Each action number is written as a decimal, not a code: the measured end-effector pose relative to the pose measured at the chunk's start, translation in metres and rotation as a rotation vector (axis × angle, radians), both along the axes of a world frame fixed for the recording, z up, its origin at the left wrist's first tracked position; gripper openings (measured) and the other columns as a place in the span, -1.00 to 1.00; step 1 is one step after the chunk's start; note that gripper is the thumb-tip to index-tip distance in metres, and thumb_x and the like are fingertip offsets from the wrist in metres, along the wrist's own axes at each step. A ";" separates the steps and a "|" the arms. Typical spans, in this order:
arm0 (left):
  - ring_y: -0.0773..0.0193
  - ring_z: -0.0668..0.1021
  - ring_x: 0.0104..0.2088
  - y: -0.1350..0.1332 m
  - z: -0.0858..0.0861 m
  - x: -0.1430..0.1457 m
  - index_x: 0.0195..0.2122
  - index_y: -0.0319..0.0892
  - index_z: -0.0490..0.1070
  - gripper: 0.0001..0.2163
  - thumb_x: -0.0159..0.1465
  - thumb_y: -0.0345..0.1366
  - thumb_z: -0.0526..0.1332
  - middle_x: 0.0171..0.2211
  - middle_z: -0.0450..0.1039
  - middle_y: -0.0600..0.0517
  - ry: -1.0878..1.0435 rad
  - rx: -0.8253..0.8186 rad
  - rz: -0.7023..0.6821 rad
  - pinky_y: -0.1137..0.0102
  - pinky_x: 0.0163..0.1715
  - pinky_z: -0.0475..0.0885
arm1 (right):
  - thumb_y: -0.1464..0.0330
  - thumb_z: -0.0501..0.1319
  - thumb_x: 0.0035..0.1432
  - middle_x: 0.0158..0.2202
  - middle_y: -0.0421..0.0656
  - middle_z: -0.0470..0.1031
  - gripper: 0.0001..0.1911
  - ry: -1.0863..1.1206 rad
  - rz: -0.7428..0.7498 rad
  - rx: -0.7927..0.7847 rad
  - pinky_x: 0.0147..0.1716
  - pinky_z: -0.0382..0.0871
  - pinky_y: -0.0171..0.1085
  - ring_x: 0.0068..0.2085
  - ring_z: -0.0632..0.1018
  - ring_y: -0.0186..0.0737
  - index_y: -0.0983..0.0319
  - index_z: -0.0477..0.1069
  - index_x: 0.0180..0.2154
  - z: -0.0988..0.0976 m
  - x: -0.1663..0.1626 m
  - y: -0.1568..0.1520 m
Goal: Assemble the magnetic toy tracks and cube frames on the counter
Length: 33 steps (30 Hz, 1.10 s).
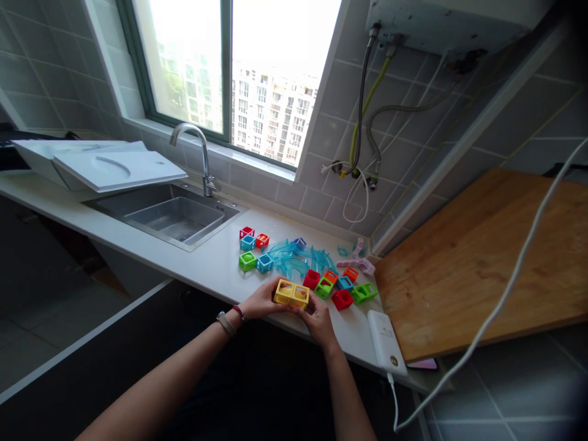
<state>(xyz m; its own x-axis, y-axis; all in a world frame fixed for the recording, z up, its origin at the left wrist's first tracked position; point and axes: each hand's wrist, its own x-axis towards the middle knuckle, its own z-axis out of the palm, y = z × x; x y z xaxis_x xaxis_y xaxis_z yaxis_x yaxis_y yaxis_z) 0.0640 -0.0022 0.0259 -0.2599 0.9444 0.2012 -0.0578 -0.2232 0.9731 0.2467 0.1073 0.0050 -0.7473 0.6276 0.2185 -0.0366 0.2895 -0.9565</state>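
Observation:
Two yellow toy cubes (291, 294) sit side by side, held over the counter's front edge between both hands. My left hand (264, 298) is closed on the left cube, with a bracelet and a watch on its wrist. From the other side my right hand (318, 318) grips the right cube. Just beyond, to the right, lie a red cube (311, 280), a green cube (324, 287) and another red cube (342, 299). Farther left are a green cube (247, 261) and a blue cube (264, 263). Clear blue track pieces (294, 260) are heaped behind the hands.
A steel sink (184, 214) with a tap (205, 159) lies to the left, white boxes (114, 168) beyond it. At right, a white power bank (386, 343) with a cable sits beside a leaning wooden board (482, 263). Lilac pieces (358, 260) lie near the wall.

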 end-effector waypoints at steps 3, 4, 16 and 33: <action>0.13 0.59 -0.17 0.000 0.000 -0.002 -0.05 -0.18 0.43 -0.42 -0.11 -0.31 0.55 -0.19 0.54 -0.05 0.038 -0.015 -0.023 0.35 -0.17 0.47 | 0.13 0.44 0.01 0.14 -0.02 0.48 -0.28 -0.039 -0.044 0.106 0.21 0.28 0.04 0.17 0.46 0.12 0.15 0.37 0.19 -0.002 -0.001 -0.001; 0.14 0.58 -0.17 0.000 0.001 -0.003 -0.03 -0.18 0.40 -0.42 -0.09 -0.29 0.54 -0.18 0.53 -0.04 0.054 -0.032 -0.036 0.35 -0.17 0.48 | 0.13 0.46 -0.02 0.18 0.00 0.44 -0.20 -0.048 -0.067 0.136 0.23 0.26 0.05 0.20 0.43 0.13 0.15 0.32 0.23 -0.004 -0.001 -0.001; 0.18 0.63 -0.28 0.041 0.083 -0.074 -0.06 -0.17 0.37 -0.52 0.14 0.03 0.39 -0.20 0.54 -0.04 -0.032 -0.208 0.245 0.39 -0.41 0.55 | 0.07 0.21 0.27 -0.02 0.01 0.56 -0.43 0.010 -0.071 0.005 0.00 0.47 -0.05 -0.06 0.59 -0.04 0.20 0.35 0.20 -0.008 0.004 -0.001; 0.21 0.63 -0.25 0.244 0.063 -0.226 0.19 -0.20 0.30 -0.49 0.27 -0.10 0.27 -0.14 0.58 -0.10 0.520 -0.315 0.335 0.32 -0.23 0.56 | 0.34 0.25 0.23 -0.20 -0.11 0.57 -0.77 -0.113 -0.061 0.138 -0.09 0.40 -0.22 -0.15 0.56 -0.15 0.18 0.54 -0.07 0.016 0.002 -0.011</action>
